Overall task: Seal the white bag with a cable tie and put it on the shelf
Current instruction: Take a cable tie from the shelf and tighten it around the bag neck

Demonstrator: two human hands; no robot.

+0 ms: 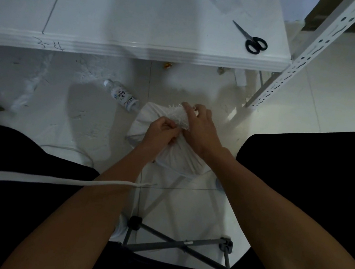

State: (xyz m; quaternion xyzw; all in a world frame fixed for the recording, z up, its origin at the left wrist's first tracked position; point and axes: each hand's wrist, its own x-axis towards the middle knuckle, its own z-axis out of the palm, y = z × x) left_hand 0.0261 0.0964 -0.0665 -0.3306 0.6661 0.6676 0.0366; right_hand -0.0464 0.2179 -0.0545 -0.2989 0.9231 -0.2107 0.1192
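Note:
The white bag [182,158] sits on the tiled floor between my knees, its frayed mouth bunched into a neck pointing away from me. My right hand [200,128] wraps around that gathered neck from the right. My left hand [163,132] pinches at the neck just below the frayed end, fingers curled tight. Whether a cable tie lies under the fingers is hidden. The white shelf board [144,13] runs across the top of the view.
Black scissors [254,40] lie on the shelf near its right edge. A perforated shelf post [299,60] slants at the right. A plastic bottle [123,97] lies on the floor left of the bag. A folding stool frame [180,244] stands below.

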